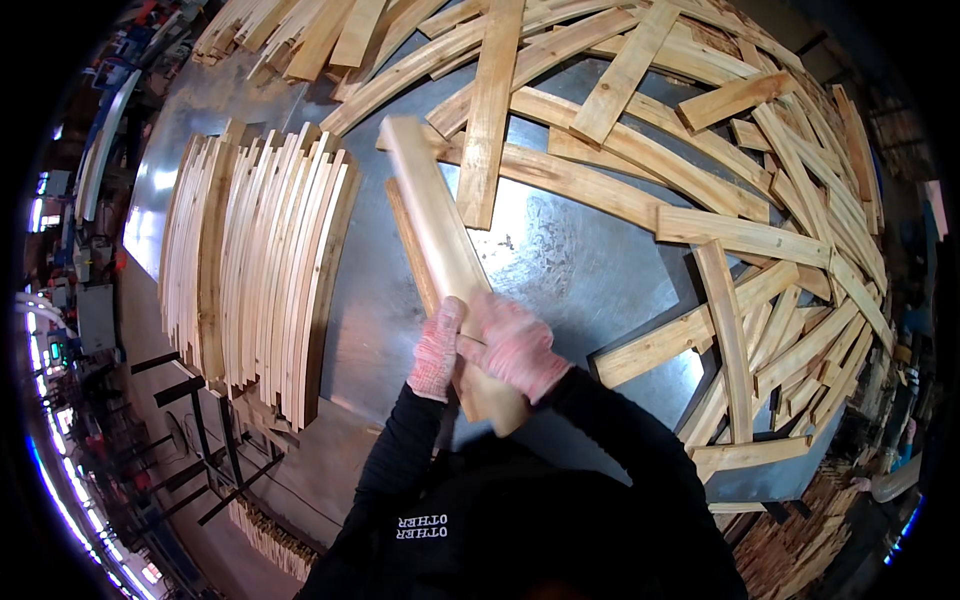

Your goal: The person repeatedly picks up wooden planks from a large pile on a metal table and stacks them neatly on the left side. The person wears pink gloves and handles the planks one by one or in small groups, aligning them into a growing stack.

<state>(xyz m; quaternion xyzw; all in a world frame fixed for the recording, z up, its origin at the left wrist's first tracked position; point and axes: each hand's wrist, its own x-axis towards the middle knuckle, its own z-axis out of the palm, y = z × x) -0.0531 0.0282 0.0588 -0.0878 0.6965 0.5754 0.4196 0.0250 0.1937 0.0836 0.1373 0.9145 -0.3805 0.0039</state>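
A pale wooden board (432, 205), slightly blurred, slants from my body toward the far side of the metal table. My left hand (437, 350), in a pink-and-white knit glove, grips its left edge near the close end. Across the board from it, my right hand (515, 345), gloved the same way, wraps over the right edge. Both hands are closed, with the fingertips partly hidden. Under the held board and to its left shows a second board (407, 240), lying on the table; I cannot tell whether my left hand touches it.
At left stands a row of boards on edge (270, 260), packed side by side. Loose boards (740, 232) lie crisscrossed over the far and right parts of the metal table (365, 340). A black metal frame (205, 420) stands on the floor at lower left.
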